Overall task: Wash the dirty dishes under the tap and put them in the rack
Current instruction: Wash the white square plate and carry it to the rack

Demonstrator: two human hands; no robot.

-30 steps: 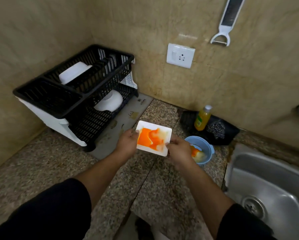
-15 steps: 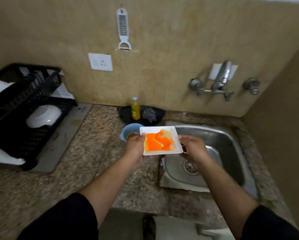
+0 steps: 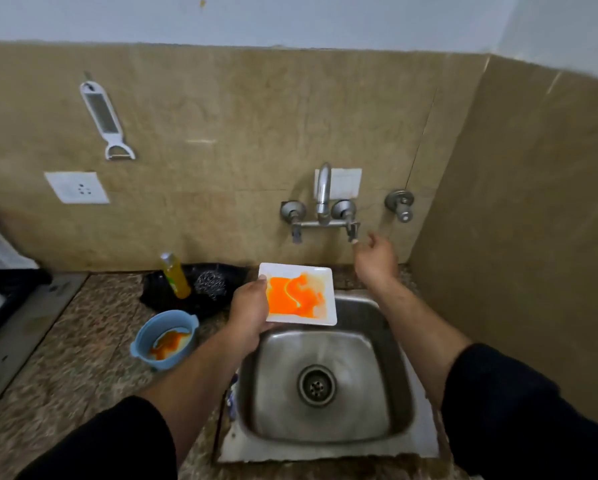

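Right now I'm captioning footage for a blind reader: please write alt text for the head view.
A person's left hand holds a white square plate smeared orange over a steel sink, while the right hand reaches toward the wall tap. A dirty blue bowl sits on the counter nearby.

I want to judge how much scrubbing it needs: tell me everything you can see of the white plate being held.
The white plate is square with rounded corners and a shallow raised rim. It looks glossy, like ceramic or melamine, though I cannot tell which. Orange sauce smears most of its well and fades to a pale film on the right. It is held roughly level, face up, over the back left edge of the sink, not yet under water. Only the left hand grips it, with the thumb on the left rim.
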